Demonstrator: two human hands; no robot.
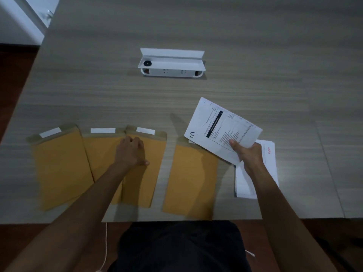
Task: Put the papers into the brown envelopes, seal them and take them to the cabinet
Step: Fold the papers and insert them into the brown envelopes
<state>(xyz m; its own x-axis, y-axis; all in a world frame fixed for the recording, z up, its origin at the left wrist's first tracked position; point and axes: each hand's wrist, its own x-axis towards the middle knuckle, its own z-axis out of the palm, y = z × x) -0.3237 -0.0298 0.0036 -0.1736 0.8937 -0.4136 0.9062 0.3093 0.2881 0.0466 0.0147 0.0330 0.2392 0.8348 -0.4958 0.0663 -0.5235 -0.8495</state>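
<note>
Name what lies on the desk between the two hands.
In the head view, one brown envelope lies between the left hand and the right hand.

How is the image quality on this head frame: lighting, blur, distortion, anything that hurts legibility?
Head view: dim, flat lighting with soft shadows under the held paper and the white box; wide-angle bending shows along the table edges; the leftmost envelope looks smeared, the left hand slightly soft; print on the paper is too small to read; no glare.
</note>
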